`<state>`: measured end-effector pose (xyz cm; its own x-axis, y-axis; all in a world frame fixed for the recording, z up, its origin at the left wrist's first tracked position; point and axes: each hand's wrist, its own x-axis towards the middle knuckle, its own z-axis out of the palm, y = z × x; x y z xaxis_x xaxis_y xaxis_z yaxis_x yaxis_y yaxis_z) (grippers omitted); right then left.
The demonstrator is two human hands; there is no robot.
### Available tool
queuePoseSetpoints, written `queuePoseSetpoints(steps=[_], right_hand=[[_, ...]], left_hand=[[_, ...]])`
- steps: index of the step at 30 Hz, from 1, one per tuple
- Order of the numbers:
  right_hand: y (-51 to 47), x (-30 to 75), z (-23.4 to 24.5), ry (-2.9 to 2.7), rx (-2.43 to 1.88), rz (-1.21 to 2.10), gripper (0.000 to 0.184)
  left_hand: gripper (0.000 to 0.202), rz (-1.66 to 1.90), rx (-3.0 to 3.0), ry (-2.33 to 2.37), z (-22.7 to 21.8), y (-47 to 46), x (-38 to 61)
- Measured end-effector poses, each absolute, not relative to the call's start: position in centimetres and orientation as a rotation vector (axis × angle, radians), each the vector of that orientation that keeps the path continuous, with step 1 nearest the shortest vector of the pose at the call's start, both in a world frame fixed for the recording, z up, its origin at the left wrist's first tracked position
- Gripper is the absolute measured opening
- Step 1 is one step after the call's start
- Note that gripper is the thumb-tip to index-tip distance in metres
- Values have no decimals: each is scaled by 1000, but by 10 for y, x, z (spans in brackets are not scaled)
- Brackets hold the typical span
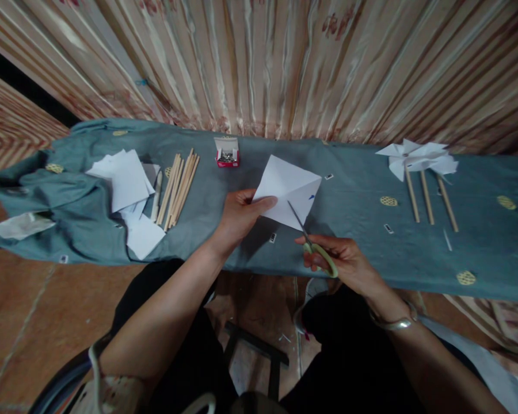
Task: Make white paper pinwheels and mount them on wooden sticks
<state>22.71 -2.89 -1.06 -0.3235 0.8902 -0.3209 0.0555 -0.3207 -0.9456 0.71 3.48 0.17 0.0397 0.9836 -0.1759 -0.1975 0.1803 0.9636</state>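
Between thumb and fingers, my left hand [242,214] pinches the left corner of a square white sheet of paper [287,183]. Crease lines run across the sheet, and a small blue mark shows near its right side. My right hand [339,257] grips scissors with light green handles [327,260]. Their blades lie across the sheet's lower corner, the tip pointing up toward the middle. Whether the blades are fully closed is hard to make out. Both hands are over the near part of the cloth-covered table.
Left on the green cloth [358,230] lie white paper squares [129,181], a white pen-like stick [156,196] and several wooden sticks [179,192]. An open red box [228,155] of small metal pieces stands behind. Paper pinwheels [418,158] on sticks lie right. A curtain [259,69] hangs behind.
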Motion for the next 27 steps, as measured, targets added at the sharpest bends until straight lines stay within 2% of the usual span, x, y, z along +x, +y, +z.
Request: queuePoseSetpoints(steps=[27], right_hand=[[-30, 224, -11, -1221, -1290, 1699, 34]], left_hand=[[13, 1142, 937, 1132, 3, 34, 8]])
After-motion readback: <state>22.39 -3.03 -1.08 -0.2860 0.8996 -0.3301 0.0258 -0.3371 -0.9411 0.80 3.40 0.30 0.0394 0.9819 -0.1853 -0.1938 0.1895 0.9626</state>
